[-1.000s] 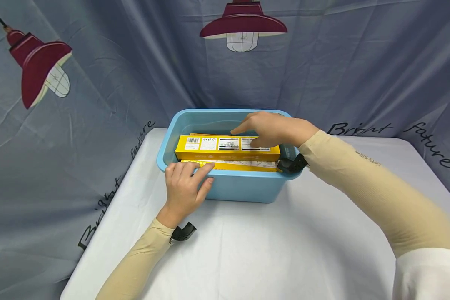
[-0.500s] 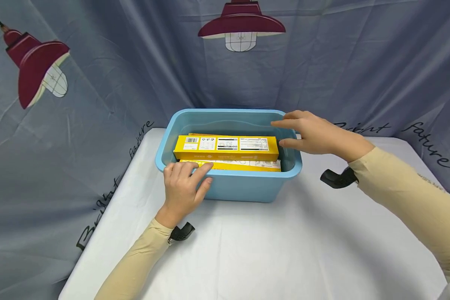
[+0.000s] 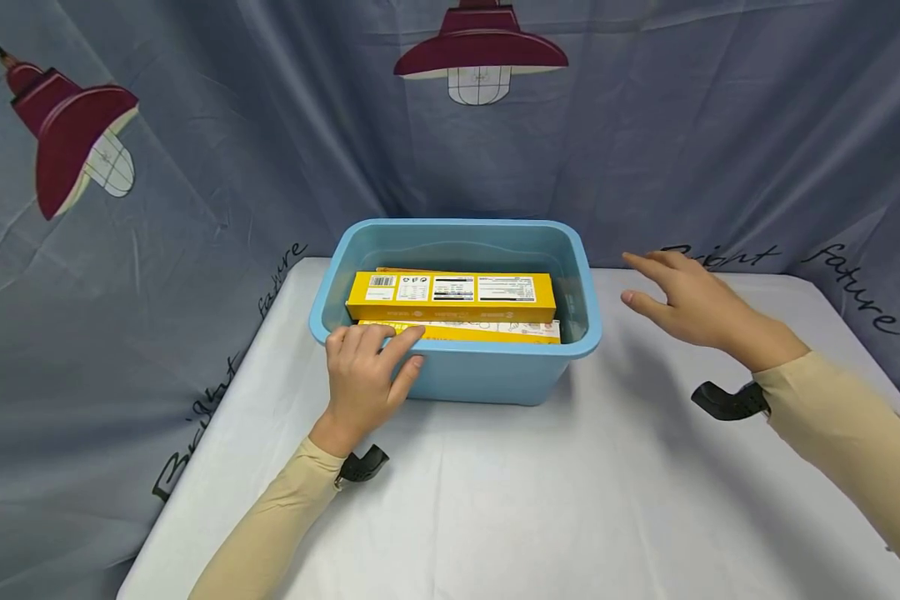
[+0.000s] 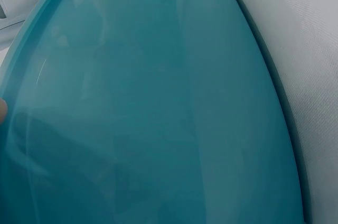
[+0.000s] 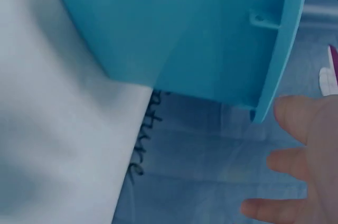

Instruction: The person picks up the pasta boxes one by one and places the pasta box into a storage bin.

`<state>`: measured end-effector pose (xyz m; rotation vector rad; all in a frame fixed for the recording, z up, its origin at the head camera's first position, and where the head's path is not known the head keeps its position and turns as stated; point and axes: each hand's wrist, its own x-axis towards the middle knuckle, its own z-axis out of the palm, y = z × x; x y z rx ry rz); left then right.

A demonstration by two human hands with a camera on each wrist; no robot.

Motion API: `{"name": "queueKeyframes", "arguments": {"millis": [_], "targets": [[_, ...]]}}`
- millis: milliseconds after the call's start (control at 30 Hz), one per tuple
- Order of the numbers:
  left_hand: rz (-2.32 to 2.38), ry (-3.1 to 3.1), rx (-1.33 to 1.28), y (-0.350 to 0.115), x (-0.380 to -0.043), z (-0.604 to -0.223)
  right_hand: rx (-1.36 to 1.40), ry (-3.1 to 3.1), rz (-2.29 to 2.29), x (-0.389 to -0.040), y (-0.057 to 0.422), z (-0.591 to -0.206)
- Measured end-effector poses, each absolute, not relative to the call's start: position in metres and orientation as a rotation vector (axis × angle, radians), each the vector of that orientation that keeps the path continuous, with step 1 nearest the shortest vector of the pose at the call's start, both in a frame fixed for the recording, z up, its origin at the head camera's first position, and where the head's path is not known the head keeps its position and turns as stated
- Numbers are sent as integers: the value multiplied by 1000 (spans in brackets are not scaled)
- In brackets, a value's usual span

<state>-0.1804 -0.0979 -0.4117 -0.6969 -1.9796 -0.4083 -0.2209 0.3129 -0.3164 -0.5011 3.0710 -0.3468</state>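
A light blue plastic storage bin stands on the table and holds yellow boxes. The top long yellow box has white label panels and a barcode. Below its near side lies another yellow box with a white printed face. My left hand grips the bin's front rim near the left corner, fingers over the rim and thumb outside. The bin's outer wall fills the left wrist view. Right of the bin, my right hand is in the air with fingers spread, holding nothing.
A white cloth covers the table. Behind and beside it hangs a grey-blue curtain with printed red lamps and lettering. Both wrists wear a black strap mount, the right one hanging below the wrist.
My right hand has left the top yellow box and moved right, out past the bin's right rim. My left hand stays on the front rim, and the boxes keep their places.
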Motion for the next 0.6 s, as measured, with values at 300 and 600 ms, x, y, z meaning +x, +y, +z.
{"name": "queueKeyframes", "arguments": {"millis": [300,600], "targets": [[-408,-1983,-708,-97,-182,-408,-408,3104,-315,-211,339,-332],[-409,-1994,-696,-98,-178,-408,-300,3129,-337,-202,360,-351]]}}
